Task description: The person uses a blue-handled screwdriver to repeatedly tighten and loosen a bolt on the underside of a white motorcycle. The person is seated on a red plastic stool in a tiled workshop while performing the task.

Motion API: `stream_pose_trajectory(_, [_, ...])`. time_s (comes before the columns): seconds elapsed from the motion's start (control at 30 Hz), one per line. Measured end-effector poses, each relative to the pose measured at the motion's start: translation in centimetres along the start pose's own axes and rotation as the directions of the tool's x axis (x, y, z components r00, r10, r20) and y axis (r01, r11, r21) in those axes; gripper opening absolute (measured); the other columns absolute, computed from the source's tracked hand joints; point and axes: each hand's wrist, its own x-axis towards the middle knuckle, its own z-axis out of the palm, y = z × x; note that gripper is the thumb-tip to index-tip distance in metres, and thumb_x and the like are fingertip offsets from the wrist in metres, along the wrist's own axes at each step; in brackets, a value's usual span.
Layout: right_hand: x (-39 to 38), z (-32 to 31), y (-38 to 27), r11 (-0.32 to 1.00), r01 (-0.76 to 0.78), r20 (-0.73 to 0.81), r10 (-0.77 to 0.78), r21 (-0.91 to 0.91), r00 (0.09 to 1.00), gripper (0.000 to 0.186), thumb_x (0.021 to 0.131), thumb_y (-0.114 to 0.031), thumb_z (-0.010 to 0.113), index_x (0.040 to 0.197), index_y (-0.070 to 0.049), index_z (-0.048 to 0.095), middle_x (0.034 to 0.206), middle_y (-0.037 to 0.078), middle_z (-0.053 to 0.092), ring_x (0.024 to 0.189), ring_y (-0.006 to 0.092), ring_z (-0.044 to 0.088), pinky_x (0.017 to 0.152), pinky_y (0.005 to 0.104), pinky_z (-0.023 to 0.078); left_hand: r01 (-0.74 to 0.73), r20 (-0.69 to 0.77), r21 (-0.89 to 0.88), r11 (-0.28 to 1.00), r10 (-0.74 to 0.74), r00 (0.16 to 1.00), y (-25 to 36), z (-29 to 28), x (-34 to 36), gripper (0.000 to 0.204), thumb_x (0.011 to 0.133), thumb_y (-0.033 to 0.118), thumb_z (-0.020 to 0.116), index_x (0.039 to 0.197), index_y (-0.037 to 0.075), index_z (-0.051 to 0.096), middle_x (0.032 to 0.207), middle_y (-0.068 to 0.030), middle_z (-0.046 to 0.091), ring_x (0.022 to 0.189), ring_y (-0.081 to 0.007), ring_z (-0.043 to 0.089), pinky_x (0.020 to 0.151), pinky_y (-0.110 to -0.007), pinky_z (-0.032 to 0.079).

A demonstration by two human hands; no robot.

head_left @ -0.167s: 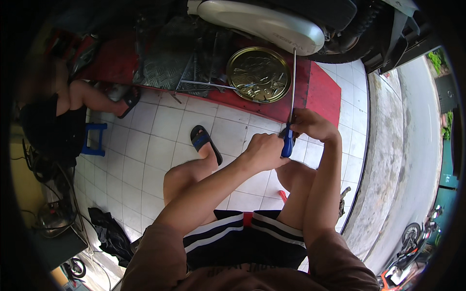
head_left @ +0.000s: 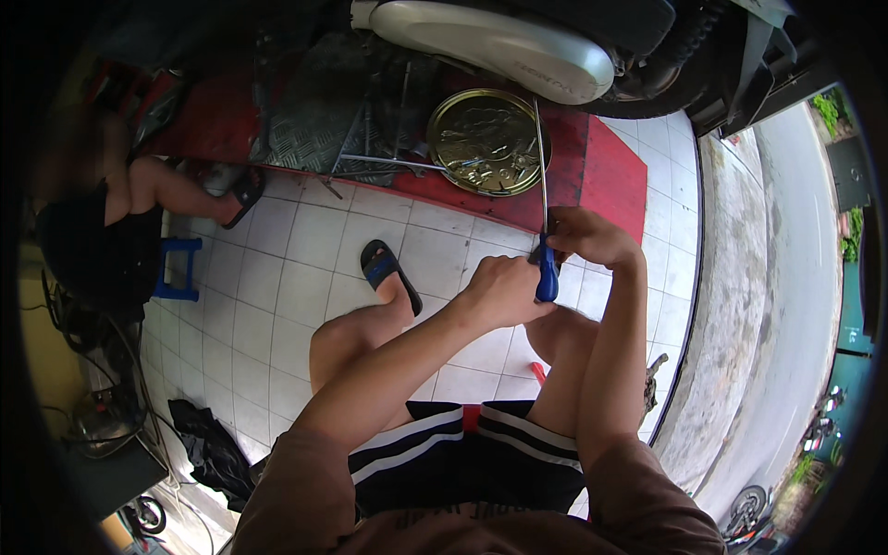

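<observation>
Blue-handled screwdriver [head_left: 548, 276] is swinging slightly leftward between the left hand [head_left: 504, 292] and right hand [head_left: 595, 239], its shaft now overlapping the round gold tray [head_left: 462, 125] in view, suggesting a small re-aiming; the right is pinching the handle's upper end, the left's hold unclear.

Small lettering [head_left: 557, 80] on the silvery vehicle cover [head_left: 472, 42], and dark print [head_left: 449, 513] across the brown shirt [head_left: 416, 541]

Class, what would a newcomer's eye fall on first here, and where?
Probably the long blue-handled screwdriver, pointing up the picture between the left hand and right hand. Beyond it, a round gold tray rests on the red platform. The motorbike's pale cover stands out at the upper edge.
</observation>
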Motion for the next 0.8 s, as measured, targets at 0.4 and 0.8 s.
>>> stream_pose_trajectory(0.4, [-0.3,-0.3,1.5,0.995,0.100,-0.109,-0.097,0.024,0.989,0.022,0.086,-0.010,0.063,0.100,0.006,0.056,0.076,0.012,0.066,0.069,0.0179,0.065,0.060,0.0308,0.051,-0.017,-0.062,-0.009,1.000,0.016,0.998,-0.3,-0.3,0.2,0.037,0.072,0.034,0.070,0.082,-0.001,0.066,0.072,-0.0193,0.067,0.073,-0.0356,0.068,0.070,-0.044,0.054])
stream_pose_trajectory(0.8, [-3.4,-1.7,-0.1,0.992,-0.042,-0.128,0.057,0.120,0.990,0.021,0.083,-0.002,0.060,0.102,0.005,0.054,0.084,0.010,0.062,0.074,0.0177,0.063,0.064,0.0297,0.054,-0.172,-0.176,0.063,0.983,0.181,0.968,0.8,2.5,2.3,0.035,0.070,0.031,0.073,0.088,0.001,0.065,0.070,-0.0149,0.066,0.067,-0.0340,0.067,0.065,-0.043,0.054])
